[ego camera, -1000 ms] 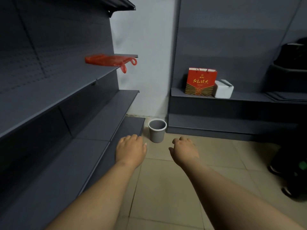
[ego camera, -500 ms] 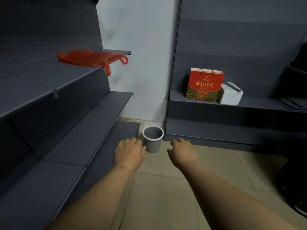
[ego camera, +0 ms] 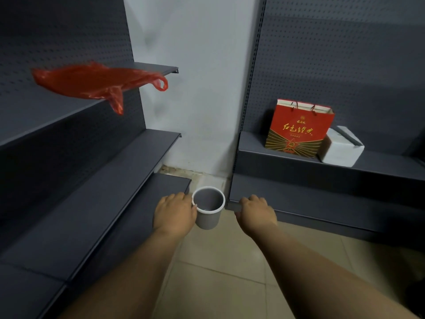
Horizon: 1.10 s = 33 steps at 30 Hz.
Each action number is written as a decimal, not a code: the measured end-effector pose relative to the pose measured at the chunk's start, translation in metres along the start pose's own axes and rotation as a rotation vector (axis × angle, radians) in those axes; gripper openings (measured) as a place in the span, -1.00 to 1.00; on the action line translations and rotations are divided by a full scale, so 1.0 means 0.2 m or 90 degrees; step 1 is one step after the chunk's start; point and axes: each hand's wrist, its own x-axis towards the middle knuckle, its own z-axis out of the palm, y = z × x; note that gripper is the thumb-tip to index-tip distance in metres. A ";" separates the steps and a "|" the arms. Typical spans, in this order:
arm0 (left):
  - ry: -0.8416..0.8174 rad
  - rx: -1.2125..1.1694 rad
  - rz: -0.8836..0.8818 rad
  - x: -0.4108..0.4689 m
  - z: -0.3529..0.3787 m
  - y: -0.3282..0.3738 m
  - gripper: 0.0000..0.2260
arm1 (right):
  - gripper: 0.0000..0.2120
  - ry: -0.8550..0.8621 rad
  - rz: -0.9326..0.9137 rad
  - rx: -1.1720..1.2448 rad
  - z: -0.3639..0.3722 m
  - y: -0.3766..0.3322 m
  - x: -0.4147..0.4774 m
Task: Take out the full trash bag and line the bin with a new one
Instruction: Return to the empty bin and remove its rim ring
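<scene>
A small grey bin [ego camera: 208, 218] with a white rim stands on the tiled floor in the corner between two shelf units. Its inside looks bare, with no bag in it. My left hand [ego camera: 174, 215] is right beside the bin's left side, thumb touching or nearly touching the rim. My right hand [ego camera: 255, 215] hovers a short way to the bin's right, palm down, fingers loosely curled, holding nothing. A red plastic bag [ego camera: 92, 82] lies flat on the upper left shelf, one handle hanging over the edge.
Dark grey shelves [ego camera: 103, 180] run along the left, and another unit [ego camera: 322, 180] stands on the right. A red paper gift bag [ego camera: 299, 130] and a white box [ego camera: 340, 147] sit on the right shelf. Beige floor tiles [ego camera: 218, 272] lie below my arms.
I have moved closer to the corner. Both hands have reached forward and now flank the bin, the left one arriving at its rim.
</scene>
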 end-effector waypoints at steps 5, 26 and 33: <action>-0.004 -0.012 -0.002 0.32 0.14 -0.01 -0.71 | -0.68 -0.011 0.014 -0.003 0.04 0.08 0.34; -0.137 -0.026 -0.031 2.15 1.13 -0.30 -0.75 | -0.67 -0.125 0.052 0.100 0.52 0.10 2.31; -0.189 -0.039 -0.051 2.23 1.68 -0.28 -0.72 | -0.64 -0.167 0.037 0.095 1.01 0.27 2.62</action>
